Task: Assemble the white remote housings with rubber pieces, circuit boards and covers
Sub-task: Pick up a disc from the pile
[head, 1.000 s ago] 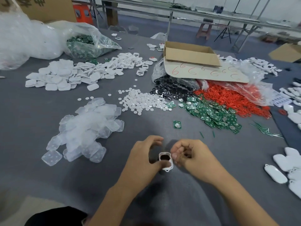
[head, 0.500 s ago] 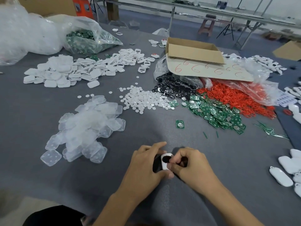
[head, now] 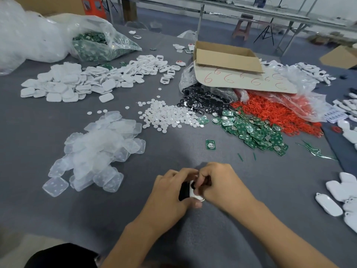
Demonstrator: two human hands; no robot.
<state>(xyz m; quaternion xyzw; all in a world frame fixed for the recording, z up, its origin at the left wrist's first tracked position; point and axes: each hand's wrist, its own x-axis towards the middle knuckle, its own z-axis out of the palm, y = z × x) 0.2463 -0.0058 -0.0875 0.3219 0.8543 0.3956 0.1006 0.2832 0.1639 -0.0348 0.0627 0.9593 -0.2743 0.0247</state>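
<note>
Both bare arms reach in from the near edge of the tabletop (head: pixel 289 190) and come together in the middle. The left hand (head: pixel 170 192) has its back up and its fingers curled round a small white shell (head: pixel 193 192). Its thumb tip shows just below the shell. The right hand (head: pixel 222 182) is right beside it, touching it. Its bent fingers pinch the same shell from the right side.

1. I see the left hand (head: pixel 170 192) and the right hand (head: pixel 224 182) have drawn together at lower centre of the frame.
2. The small white plastic remote housing (head: pixel 193 192), earlier open to view, now shows only a sliver under the right fingers.
</note>
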